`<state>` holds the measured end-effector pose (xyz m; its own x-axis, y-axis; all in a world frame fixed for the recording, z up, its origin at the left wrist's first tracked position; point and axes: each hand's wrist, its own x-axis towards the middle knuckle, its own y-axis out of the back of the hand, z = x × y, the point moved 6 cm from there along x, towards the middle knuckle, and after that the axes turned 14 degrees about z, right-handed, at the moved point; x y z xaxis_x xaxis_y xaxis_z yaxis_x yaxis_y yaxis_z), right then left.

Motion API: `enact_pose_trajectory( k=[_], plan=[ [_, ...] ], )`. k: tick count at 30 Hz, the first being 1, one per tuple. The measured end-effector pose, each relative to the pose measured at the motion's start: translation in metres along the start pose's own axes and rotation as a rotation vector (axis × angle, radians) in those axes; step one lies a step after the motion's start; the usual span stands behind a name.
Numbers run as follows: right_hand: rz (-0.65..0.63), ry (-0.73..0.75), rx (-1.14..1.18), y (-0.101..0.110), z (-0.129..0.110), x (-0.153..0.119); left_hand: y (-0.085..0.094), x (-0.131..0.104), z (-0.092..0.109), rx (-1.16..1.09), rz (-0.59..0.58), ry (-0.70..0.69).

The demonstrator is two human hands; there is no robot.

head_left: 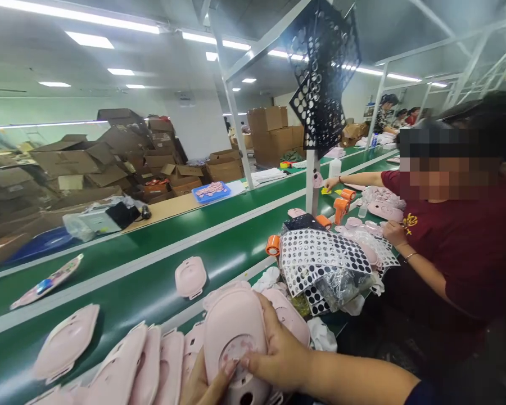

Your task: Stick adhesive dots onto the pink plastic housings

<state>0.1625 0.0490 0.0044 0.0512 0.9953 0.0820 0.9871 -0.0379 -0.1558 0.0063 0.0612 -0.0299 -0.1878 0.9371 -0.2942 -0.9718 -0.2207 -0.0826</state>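
Observation:
A pink plastic shell (235, 315) is held upright between my two hands, close to the camera. My right hand (280, 349) wraps its right side, fingers behind and thumb on the round recess. From below, my left hand (208, 379) grips the lower left edge, its thumb also pressing at the recess. Faint pink marks show inside that recess, and a dark hole sits near the bottom. Left of my hands stands a row of similar pink shells (124, 360), leaning on one another. Another pink shell (289, 315) lies just behind my right hand.
Loose shells (190, 277) lie on the green conveyor belt (152, 281). To the right are sheets of black round stickers (316, 253), orange tape dispensers (272, 245) and a co-worker in a maroon shirt (451, 242). A white post (312, 185) rises beside the belt.

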Motion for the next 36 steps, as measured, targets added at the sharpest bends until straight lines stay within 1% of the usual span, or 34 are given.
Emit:
enact_pose_trajectory(
  k=[4,6,8,13,18,22,27,29,31,33,35,36],
  plan=[
    [0.007,-0.006,0.081,-0.001,-0.004,0.0,-0.011,-0.011,0.012,-0.052,-0.128,0.009],
    [0.016,-0.025,0.073,0.001,-0.001,0.002,-0.014,-0.01,0.015,-0.07,-0.2,0.017],
    [0.019,-0.041,0.037,0.004,0.002,0.004,-0.015,-0.007,0.015,-0.078,-0.233,0.016],
    [0.027,-0.018,-0.023,0.006,-0.001,0.007,-0.014,-0.006,0.016,-0.093,-0.233,-0.012],
    [0.041,-0.063,-0.011,0.007,-0.005,0.009,-0.019,-0.008,0.016,-0.103,-0.284,0.033],
    [0.018,-0.099,-0.015,0.01,-0.001,0.009,-0.022,-0.009,0.017,-0.11,-0.308,0.035],
    [0.047,-0.084,-0.02,0.018,0.004,0.009,-0.026,-0.007,0.018,-0.073,-0.296,0.034],
    [0.052,-0.085,-0.019,0.019,0.005,0.009,-0.029,-0.009,0.02,-0.034,-0.308,0.01],
    [0.033,-0.089,-0.018,0.02,0.006,0.01,-0.03,-0.012,0.022,0.015,-0.311,-0.012],
    [-0.021,-0.09,0.003,0.02,0.006,0.009,-0.026,-0.012,0.025,0.046,-0.305,0.002],
    [-0.079,-0.073,0.06,0.024,0.003,0.008,-0.02,-0.003,0.032,0.072,-0.303,0.03],
    [-0.094,-0.053,0.082,0.028,0.001,0.006,-0.018,0.008,0.04,0.094,-0.296,0.025]
  ],
)
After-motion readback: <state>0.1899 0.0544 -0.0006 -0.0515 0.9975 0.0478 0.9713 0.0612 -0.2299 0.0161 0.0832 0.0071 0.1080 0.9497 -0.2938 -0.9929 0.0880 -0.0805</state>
